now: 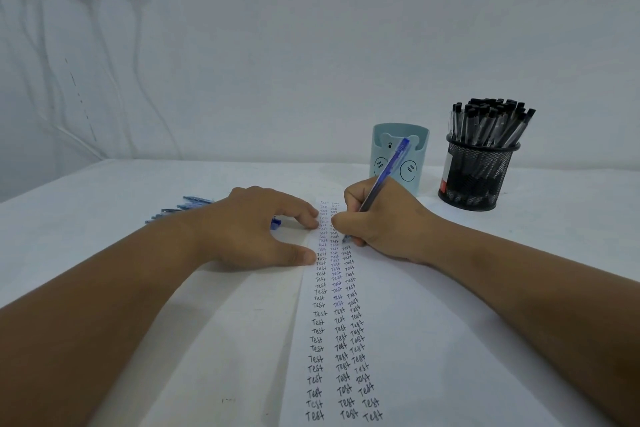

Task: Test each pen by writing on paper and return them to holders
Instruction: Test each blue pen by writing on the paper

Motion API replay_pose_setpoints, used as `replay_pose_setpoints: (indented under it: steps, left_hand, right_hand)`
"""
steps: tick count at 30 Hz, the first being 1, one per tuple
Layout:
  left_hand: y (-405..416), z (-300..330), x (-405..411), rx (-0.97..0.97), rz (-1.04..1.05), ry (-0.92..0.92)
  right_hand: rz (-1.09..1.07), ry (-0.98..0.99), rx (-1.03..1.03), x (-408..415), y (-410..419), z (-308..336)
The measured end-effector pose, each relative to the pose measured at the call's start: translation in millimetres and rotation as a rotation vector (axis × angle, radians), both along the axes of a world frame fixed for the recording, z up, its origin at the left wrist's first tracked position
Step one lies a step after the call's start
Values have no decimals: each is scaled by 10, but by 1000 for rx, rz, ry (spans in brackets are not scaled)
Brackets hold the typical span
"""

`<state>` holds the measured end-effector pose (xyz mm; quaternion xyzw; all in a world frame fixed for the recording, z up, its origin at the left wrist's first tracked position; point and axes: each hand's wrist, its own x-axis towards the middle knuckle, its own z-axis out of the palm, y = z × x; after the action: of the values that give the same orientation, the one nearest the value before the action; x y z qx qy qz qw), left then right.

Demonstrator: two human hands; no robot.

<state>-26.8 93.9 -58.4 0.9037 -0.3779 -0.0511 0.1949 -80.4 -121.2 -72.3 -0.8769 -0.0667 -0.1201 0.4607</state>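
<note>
A white sheet of paper [398, 340] lies on the table, covered with three columns of the handwritten word "Test". My right hand [377, 222] grips a blue pen [389, 168], its tip touching the paper at the top of the third column. My left hand [258, 227] rests flat on the paper's left edge, fingers spread. Several blue pens [188, 207] lie on the table behind my left hand. A light blue holder [414, 152] with smiley faces stands behind my right hand. A black mesh holder [479, 177] full of black-capped pens stands to its right.
The table [104, 218] has a white cover and meets a white wall at the back. White cables hang down the wall at the far left.
</note>
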Motion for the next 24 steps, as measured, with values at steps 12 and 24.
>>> replay_pose_setpoints:
  steps: [12, 24]
  left_hand:
    - [-4, 12, -27, 0, 9, 23]
    - [3, 6, -32, 1, 18, 29]
  right_hand:
    - [7, -2, 23, 5, -6, -8]
    - [13, -7, 30, -11, -11, -7]
